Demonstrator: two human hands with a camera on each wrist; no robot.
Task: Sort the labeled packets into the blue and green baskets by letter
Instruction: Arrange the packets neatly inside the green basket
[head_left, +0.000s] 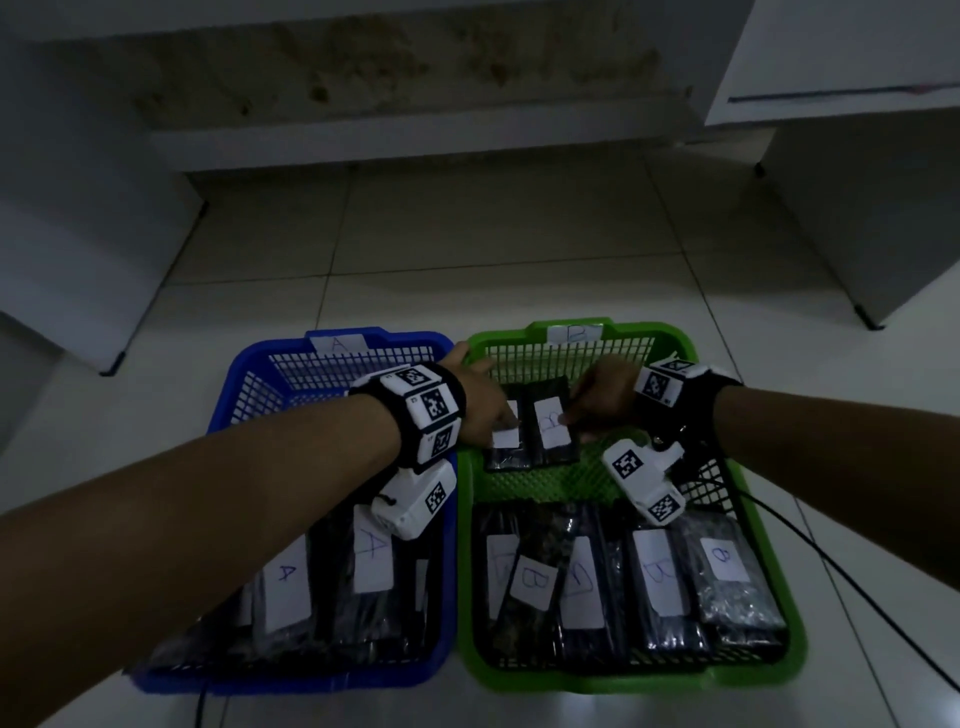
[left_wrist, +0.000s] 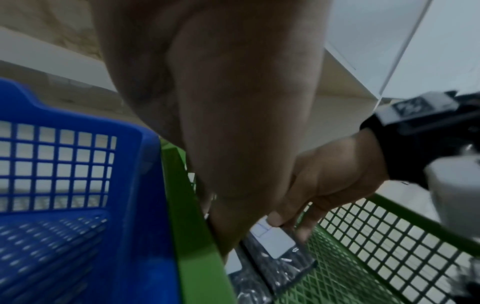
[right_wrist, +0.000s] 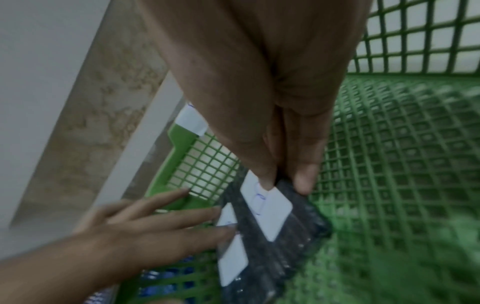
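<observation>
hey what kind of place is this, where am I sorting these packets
Probably an indoor room, worked on the floor: pale floor tiles, white cabinets standing on them, and a stained wall behind the green basket.

blue basket (head_left: 249, 374), green basket (head_left: 685, 343), black packets (head_left: 553, 410)

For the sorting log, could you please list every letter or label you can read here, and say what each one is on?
"A": tag on the blue basket rim, faint.
"B": tag on the green basket rim, faint.
"A": two near packets in the blue basket.
"B": five near packets in the green basket, some blurred.
"B": far packet under the right hand.
Unreadable: label under the left hand; wrist marker squares carry patterns only.
</observation>
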